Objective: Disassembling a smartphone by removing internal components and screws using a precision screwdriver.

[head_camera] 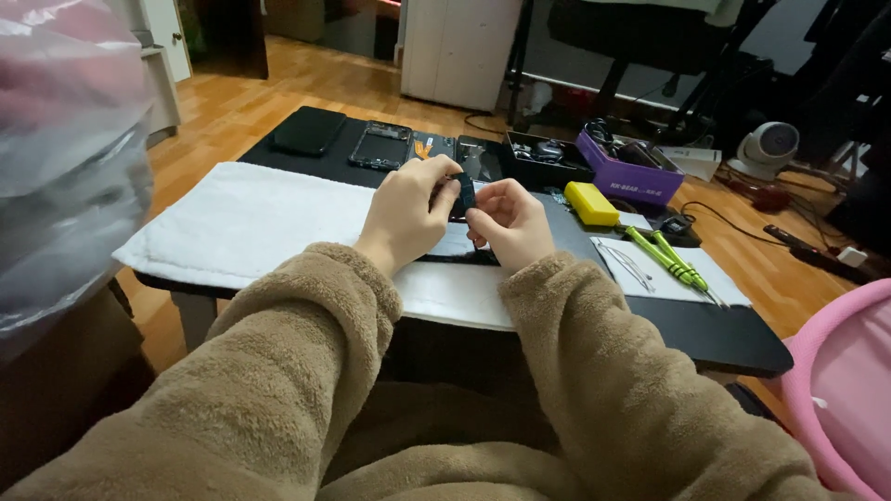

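Both hands meet above a white towel [251, 223] spread over a low black table [733, 339]. My left hand [406, 211] and my right hand [509, 223] pinch a small dark flat part [464, 192] between their fingertips, holding it upright. A dark flat device [455, 255] lies on the towel just under the hands, mostly hidden by them. Fuzzy tan sleeves cover both arms.
At the table's far edge lie a black phone [308, 131], an open phone frame [380, 147], a black tray [546, 160] and a purple box [624, 172]. A yellow block [591, 203] and two green screwdrivers [670, 260] sit right. A pink chair [840, 371] stands at right.
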